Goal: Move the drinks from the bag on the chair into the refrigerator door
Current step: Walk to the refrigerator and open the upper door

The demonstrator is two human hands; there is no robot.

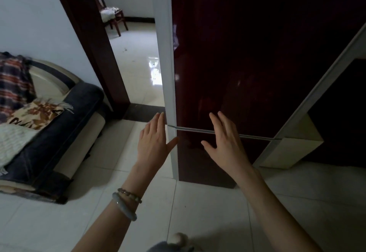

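The left hand (152,140) and right hand (223,142), both empty and spread flat, at the white edge of the shut upper refrigerator door (247,53): open it fully first, because the drinks, unseen here, likely lie in the white bag (108,13) on the far chair (117,23).

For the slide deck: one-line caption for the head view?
Left hand and right hand, both open and empty, reach toward the closed dark-red refrigerator.
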